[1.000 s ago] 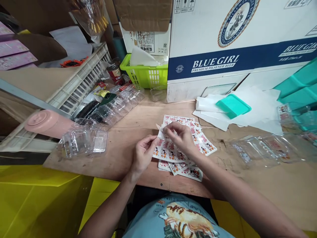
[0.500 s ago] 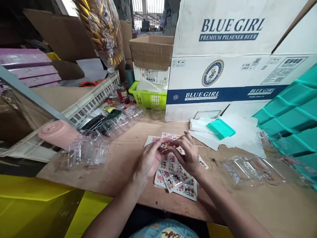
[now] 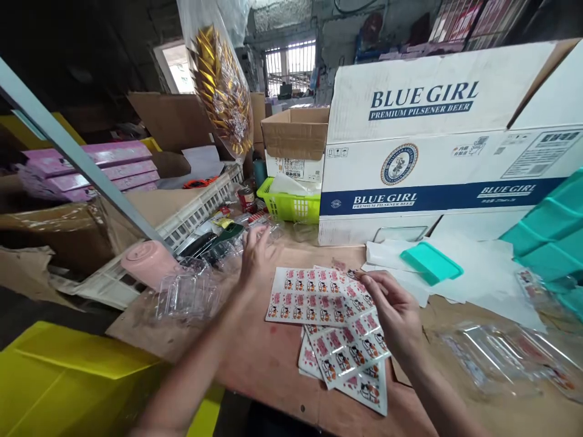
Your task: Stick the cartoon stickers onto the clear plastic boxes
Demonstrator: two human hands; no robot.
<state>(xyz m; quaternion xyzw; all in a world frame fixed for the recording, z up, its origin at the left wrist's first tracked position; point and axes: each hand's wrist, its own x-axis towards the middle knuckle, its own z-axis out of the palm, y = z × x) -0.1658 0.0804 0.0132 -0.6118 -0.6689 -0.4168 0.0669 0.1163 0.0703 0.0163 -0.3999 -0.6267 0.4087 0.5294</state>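
My right hand (image 3: 396,306) pinches a small clear sticker (image 3: 351,273) with a cat print between thumb and fingertips, just above the sticker sheets. My left hand (image 3: 255,258) is raised at the far left of the sheets, with its fingers apart and somewhat blurred. Behind its fingertips lies a clear plastic tray (image 3: 273,232), and I cannot tell whether they touch it. Several sticker sheets (image 3: 300,297), printed with rows of pink marks and cats, overlap on the wooden table (image 3: 255,358) between my hands.
Clear plastic packs lie at left (image 3: 186,297) and right (image 3: 487,358). A pink container (image 3: 148,261) stands by a white crate (image 3: 182,221). Behind are a lime basket (image 3: 296,207) and a large white carton (image 3: 437,149). A teal lid (image 3: 432,262) rests on white paper.
My hands have parted: the left moved left and away toward the plastic trays, the right moved right with the sticker. The sheets are now uncovered, and the view has tilted up.
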